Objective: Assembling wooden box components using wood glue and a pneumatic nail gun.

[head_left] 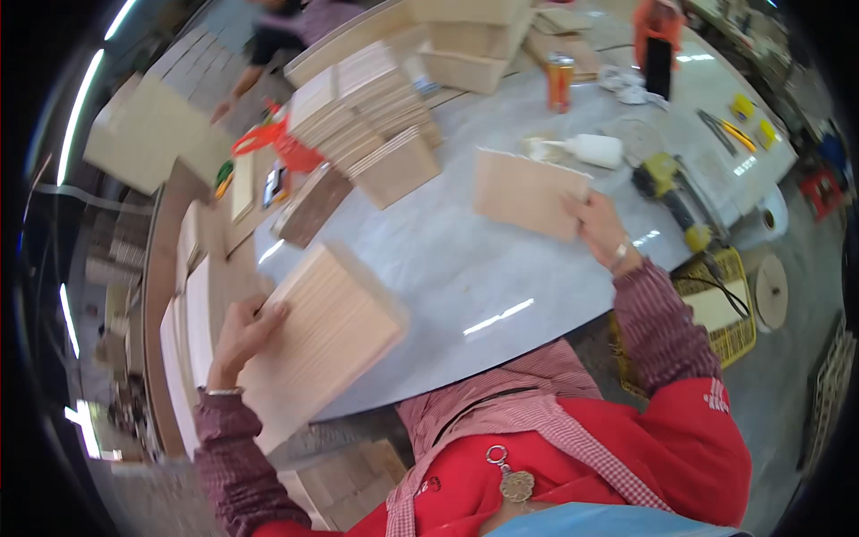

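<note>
My right hand [598, 225] pinches the right edge of a thin, pale wooden panel [523, 192], held above the glossy grey table [438, 304]. The panel's upper edge looks slightly rough. At the near left, my left hand [246, 333] is closed on the left edge of a thick stack of thin wooden boards [331, 322], with the thumb along the edge. The stack is tilted, its layered side toward me, and its right end is blurred. Whether the stack rests on the table or is held off it, I cannot tell.
More stacked boards [358, 103] and wooden boxes [465, 45] stand at the back. Right of the panel lie a white glue bottle [595, 150], a yellow-green power tool [667, 183] and a utility knife [738, 136]. An orange can [560, 82] stands beyond. Another person's arm [240, 89] shows far left.
</note>
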The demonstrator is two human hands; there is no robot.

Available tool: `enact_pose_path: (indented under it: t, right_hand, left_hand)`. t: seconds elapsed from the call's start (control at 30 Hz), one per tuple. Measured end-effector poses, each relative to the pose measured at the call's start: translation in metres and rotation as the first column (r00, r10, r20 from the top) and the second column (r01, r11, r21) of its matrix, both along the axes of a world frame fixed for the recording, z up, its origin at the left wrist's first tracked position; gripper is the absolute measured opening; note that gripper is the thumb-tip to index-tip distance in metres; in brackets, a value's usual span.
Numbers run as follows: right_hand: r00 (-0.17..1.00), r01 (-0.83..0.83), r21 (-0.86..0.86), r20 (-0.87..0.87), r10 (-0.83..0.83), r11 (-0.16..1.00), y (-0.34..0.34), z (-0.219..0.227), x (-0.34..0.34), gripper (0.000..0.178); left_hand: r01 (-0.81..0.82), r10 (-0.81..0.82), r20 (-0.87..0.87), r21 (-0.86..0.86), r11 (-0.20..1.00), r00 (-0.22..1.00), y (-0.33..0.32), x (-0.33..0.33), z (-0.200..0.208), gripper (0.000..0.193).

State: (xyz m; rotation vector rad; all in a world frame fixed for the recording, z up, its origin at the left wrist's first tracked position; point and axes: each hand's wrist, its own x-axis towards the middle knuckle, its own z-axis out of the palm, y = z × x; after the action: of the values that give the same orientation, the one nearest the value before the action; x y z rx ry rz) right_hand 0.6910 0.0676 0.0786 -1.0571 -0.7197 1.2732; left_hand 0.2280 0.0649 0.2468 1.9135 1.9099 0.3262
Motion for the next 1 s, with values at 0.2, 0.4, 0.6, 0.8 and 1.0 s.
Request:
enact_pose_path:
  t: [0.2, 0.4, 0.6, 0.8, 1.0]
  right_hand:
    - [0.99, -0.067, -0.147, 0.11, 0.084, 0.987, -0.053, -0.03, -0.018, 0.029]
    - [0.946, -0.217, -0.118, 0.221, 0.238, 0.969, -0.057, -0.043, -0.041, 0.028]
    - [0.934, -0.237, -0.114, 0.248, 0.259, 0.965, -0.061, -0.043, -0.05, 0.028]
    - [0.936, -0.215, -0.139, 0.254, 0.245, 0.967, -0.059, -0.052, -0.044, 0.03]
    - [0.889, -0.228, -0.128, 0.376, 0.26, 0.965, -0.064, -0.058, -0.035, 0.03]
  left_hand:
    - [-0.505, 0.419, 0.544, 0.01, 0.863, 0.727, -0.021, -0.045, -0.067, 0.041]
    - [-0.625, 0.552, 0.68, -0.174, 0.761, 0.482, 0.021, -0.023, -0.119, 0.056]
    - [-0.613, 0.496, 0.767, -0.173, 0.771, 0.408, 0.059, -0.025, -0.175, 0.05]
    - [-0.497, 0.45, 0.842, -0.266, 0.826, 0.297, 0.003, -0.016, -0.2, 0.039]
    - [-0.376, 0.46, 0.733, -0.293, 0.879, 0.502, -0.096, 0.015, -0.215, 0.026]
